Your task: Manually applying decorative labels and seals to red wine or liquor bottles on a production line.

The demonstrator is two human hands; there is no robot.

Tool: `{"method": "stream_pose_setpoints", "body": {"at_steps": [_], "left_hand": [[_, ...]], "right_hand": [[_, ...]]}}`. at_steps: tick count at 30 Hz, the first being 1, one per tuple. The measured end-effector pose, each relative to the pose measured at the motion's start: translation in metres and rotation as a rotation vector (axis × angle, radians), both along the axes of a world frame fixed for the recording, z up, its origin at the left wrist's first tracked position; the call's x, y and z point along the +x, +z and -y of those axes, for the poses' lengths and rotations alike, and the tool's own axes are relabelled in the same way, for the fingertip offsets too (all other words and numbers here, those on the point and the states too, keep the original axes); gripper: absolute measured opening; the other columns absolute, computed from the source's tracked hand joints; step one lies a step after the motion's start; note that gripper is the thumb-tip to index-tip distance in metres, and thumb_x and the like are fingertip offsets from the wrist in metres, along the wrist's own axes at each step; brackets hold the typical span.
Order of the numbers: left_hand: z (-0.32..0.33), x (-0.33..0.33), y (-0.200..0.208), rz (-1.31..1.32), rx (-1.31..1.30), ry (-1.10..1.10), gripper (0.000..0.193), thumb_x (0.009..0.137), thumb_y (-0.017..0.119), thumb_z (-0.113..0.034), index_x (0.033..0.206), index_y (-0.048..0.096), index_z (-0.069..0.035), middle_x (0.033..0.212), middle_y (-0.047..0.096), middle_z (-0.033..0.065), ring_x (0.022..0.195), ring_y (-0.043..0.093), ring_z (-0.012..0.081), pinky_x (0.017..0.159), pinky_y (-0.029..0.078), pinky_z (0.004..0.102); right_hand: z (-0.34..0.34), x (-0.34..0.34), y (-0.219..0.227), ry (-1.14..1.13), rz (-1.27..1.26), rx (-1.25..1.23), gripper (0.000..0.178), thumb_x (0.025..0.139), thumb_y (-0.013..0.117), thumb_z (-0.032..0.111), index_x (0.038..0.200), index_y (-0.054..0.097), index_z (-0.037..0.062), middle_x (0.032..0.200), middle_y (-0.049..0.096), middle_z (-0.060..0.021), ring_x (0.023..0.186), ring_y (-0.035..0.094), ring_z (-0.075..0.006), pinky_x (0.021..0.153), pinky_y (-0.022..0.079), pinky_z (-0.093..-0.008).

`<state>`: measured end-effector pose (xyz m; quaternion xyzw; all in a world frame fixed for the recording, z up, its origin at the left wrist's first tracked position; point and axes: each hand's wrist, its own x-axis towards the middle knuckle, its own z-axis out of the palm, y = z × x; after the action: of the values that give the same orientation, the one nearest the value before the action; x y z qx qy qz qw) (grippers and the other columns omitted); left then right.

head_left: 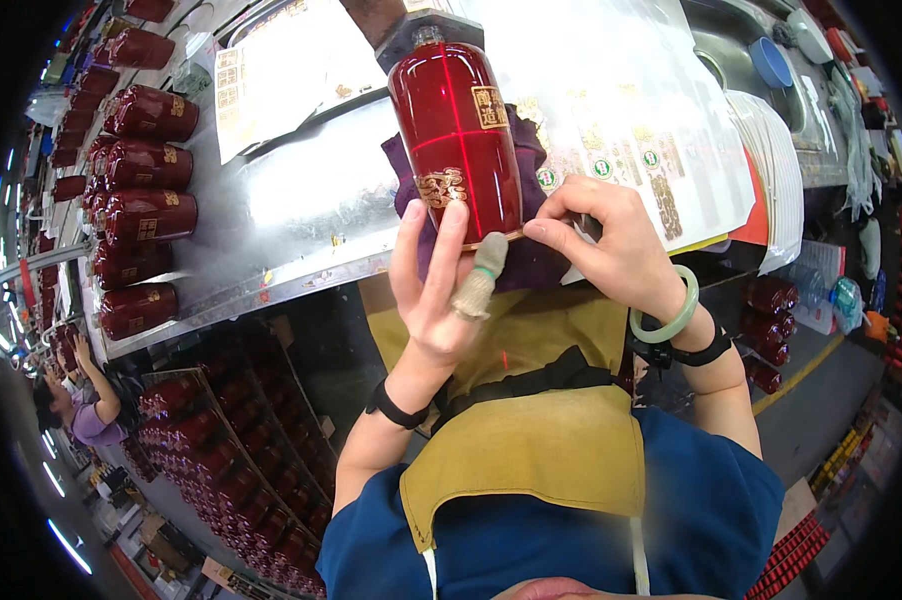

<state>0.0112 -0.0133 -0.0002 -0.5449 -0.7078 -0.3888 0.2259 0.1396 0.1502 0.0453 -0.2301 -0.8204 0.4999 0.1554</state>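
Note:
A glossy dark-red bottle (458, 140) with gold decals lies on a purple cloth (536, 255) at the table's front edge, neck pointing away from me. Two red light lines cross on its side. My left hand (441, 300) grips the base end, two fingers along the glass and a knitted finger cot (477, 285) on its thumb. Beside the base's right corner, my right hand (611, 240) is closed in a pinch; whatever is between the fingertips is too small to make out. The bottle's neck end meets a dark metal block (426, 38).
Several red bottles (149, 165) lie along the table's left side. Sheets of gold and green decals (661, 160) spread to the right, with another sheet (271, 90) back left. A blue bowl (770, 62) sits by a sink. Racked bottles (211, 450) stand below left, near another person (93, 410).

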Motion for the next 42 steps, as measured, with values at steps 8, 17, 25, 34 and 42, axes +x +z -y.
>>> {"method": "stream_pose_setpoints", "body": {"at_steps": [8, 17, 25, 34, 42], "left_hand": [[-0.004, -0.006, -0.006, 0.287, 0.160, -0.001, 0.021, 0.082, 0.078, 0.011, 0.102, 0.073, 0.009, 0.110, 0.075, 0.0185, 0.107, 0.073, 0.0393, 0.089, 0.065, 0.0410], [0.005, -0.007, -0.010, 0.084, 0.076, -0.080, 0.038, 0.082, 0.073, 0.015, 0.120, 0.068, 0.014, 0.125, 0.070, 0.0246, 0.118, 0.068, 0.0400, 0.100, 0.058, 0.0432], [-0.001, -0.003, 0.000, 0.055, 0.037, -0.093, 0.027, 0.082, 0.076, 0.011, 0.108, 0.072, 0.012, 0.125, 0.070, 0.0232, 0.120, 0.067, 0.0385, 0.100, 0.058, 0.0450], [0.002, -0.007, -0.012, 0.157, 0.145, -0.013, 0.020, 0.080, 0.078, 0.012, 0.099, 0.073, 0.008, 0.111, 0.075, 0.0174, 0.106, 0.073, 0.0363, 0.086, 0.064, 0.0403], [0.004, 0.001, -0.011, 0.035, 0.047, 0.011, 0.031, 0.081, 0.075, 0.011, 0.109, 0.076, -0.003, 0.128, 0.067, 0.0154, 0.120, 0.062, 0.0344, 0.097, 0.057, 0.0410]], "right_hand": [[0.004, -0.001, 0.004, -0.005, -0.028, -0.021, 0.020, 0.090, 0.078, 0.016, 0.083, 0.071, -0.0017, 0.070, 0.062, -0.0099, 0.058, 0.057, -0.0180, 0.058, 0.045, -0.0326], [0.003, -0.001, 0.004, -0.003, -0.020, 0.003, 0.018, 0.088, 0.080, 0.013, 0.084, 0.070, -0.0018, 0.070, 0.061, -0.0091, 0.058, 0.055, -0.0171, 0.057, 0.044, -0.0314], [0.002, -0.003, -0.001, 0.001, 0.010, -0.023, 0.018, 0.088, 0.079, 0.014, 0.084, 0.071, -0.0012, 0.070, 0.061, -0.0087, 0.058, 0.054, -0.0165, 0.058, 0.044, -0.0320], [0.010, -0.008, 0.003, -0.017, -0.029, -0.006, 0.018, 0.087, 0.080, 0.015, 0.083, 0.070, -0.0001, 0.073, 0.065, -0.0090, 0.062, 0.060, -0.0177, 0.059, 0.046, -0.0313], [0.009, -0.008, 0.004, -0.011, -0.011, -0.028, 0.019, 0.087, 0.079, 0.015, 0.082, 0.071, -0.0007, 0.073, 0.064, -0.0098, 0.061, 0.059, -0.0186, 0.060, 0.047, -0.0327]]}}
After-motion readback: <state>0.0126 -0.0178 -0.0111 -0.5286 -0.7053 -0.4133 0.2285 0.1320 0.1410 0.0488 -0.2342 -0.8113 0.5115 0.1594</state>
